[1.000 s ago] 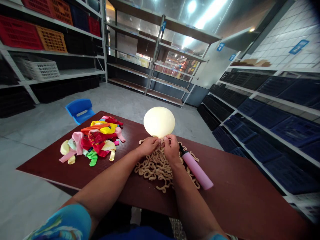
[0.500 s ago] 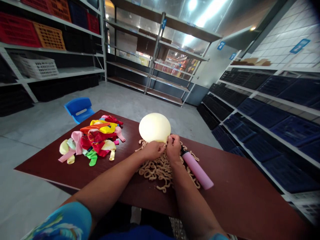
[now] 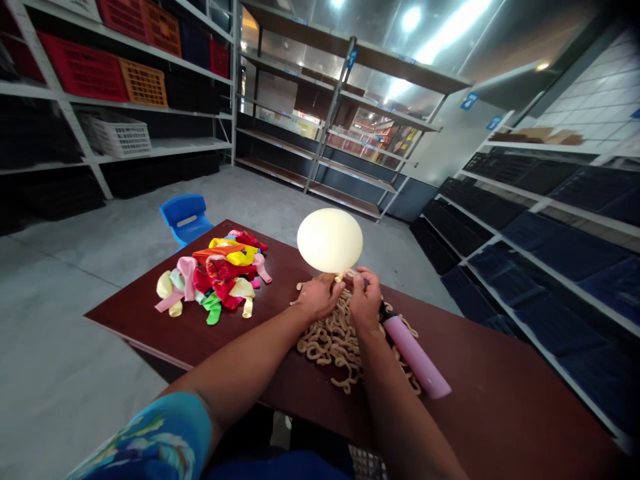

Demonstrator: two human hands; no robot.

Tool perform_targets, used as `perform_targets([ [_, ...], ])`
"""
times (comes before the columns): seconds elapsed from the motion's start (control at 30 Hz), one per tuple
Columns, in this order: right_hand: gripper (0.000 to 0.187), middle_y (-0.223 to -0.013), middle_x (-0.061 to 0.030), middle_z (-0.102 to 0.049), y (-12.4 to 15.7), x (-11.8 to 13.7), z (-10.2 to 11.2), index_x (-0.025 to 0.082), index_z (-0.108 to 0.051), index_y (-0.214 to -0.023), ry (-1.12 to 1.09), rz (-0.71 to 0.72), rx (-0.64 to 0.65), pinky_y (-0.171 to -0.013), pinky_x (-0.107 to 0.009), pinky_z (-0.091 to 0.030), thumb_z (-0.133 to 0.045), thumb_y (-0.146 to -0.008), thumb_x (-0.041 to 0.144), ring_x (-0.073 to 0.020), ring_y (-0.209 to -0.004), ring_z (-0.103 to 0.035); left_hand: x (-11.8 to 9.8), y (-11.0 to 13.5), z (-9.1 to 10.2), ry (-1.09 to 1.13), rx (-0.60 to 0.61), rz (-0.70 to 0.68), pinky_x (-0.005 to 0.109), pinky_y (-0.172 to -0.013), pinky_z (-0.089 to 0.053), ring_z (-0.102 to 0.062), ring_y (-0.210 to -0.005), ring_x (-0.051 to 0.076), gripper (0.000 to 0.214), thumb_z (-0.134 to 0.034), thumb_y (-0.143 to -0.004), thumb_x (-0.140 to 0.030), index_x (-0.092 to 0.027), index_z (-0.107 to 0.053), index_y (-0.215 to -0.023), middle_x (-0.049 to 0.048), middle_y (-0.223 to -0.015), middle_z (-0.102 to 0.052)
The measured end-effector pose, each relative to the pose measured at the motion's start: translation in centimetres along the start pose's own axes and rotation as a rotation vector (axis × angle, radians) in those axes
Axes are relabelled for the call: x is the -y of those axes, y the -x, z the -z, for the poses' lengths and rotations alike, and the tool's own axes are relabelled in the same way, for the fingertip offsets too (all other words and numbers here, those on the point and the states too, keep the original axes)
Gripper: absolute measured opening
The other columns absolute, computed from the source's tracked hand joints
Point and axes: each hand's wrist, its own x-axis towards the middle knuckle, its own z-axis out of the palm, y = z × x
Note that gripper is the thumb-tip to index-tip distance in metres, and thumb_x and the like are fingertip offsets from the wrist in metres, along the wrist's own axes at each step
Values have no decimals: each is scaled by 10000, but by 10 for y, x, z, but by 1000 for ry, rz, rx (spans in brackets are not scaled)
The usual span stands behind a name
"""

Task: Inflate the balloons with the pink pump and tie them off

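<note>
A pale yellow inflated balloon [image 3: 330, 239] stands above the dark red table [image 3: 480, 393]. My left hand [image 3: 319, 295] and my right hand [image 3: 365, 298] both pinch its neck [image 3: 342, 275], fingers closed. Under my hands lies a heap of beige chain-like links [image 3: 336, 341]. A pink hand pump [image 3: 413, 355] lies just right of my right wrist. A pile of uninflated balloons of several colours [image 3: 216, 277] sits on the table to the left.
A blue plastic chair [image 3: 185, 217] stands beyond the table's far left corner. Metal shelves with red, orange and white crates [image 3: 120, 137] line the left wall. Dark blue crates [image 3: 565, 247] fill the shelves on the right. Grey floor surrounds the table.
The balloon dipped toward the table, then rose again above my hands. The view has shifted, so everything sits further right in the picture. Both hands stay on the balloon's neck.
</note>
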Motion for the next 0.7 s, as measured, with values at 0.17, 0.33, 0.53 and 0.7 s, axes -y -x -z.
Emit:
perform_targets([
  [0.17, 274, -1119, -65, -553, -26, -1, -8, 189, -438, -891, -214, -185, -59, -695, -348, -548, -528, -772, 418, -121, -725, -637, 10, -3, -2, -6, -15, -15, 304, -789, -419, -561, -917, 202, 438, -243, -903, -458, -167, -565, -957, 88, -953, -610],
  [0.33, 278, -887, -27, -631, -71, -26, -12, 190, -447, -862, -102, -167, -71, -697, -339, -554, -542, -760, 430, -128, -709, -648, 18, -6, -9, -22, -18, -48, 306, -792, -417, -543, -924, 199, 423, -241, -906, -437, -167, -566, -929, 84, -952, -595],
  [0.53, 319, -942, -84, -638, -102, -46, -17, 174, -481, -943, 315, -127, 80, -737, -352, -522, -491, -755, 432, -170, -811, -638, 21, -7, -12, -7, -23, -33, 319, -814, -414, -540, -923, 202, 414, -243, -904, -426, -173, -568, -938, 82, -956, -598],
  [0.7, 247, -996, -69, -644, -82, -23, -60, 189, -591, -910, 469, -20, 415, -837, -349, -454, -577, -699, 317, -182, -896, -601, 26, -10, -17, 49, -12, 46, 381, -854, -401, -530, -970, 254, 386, -322, -888, -377, -125, -603, -964, 147, -989, -597],
])
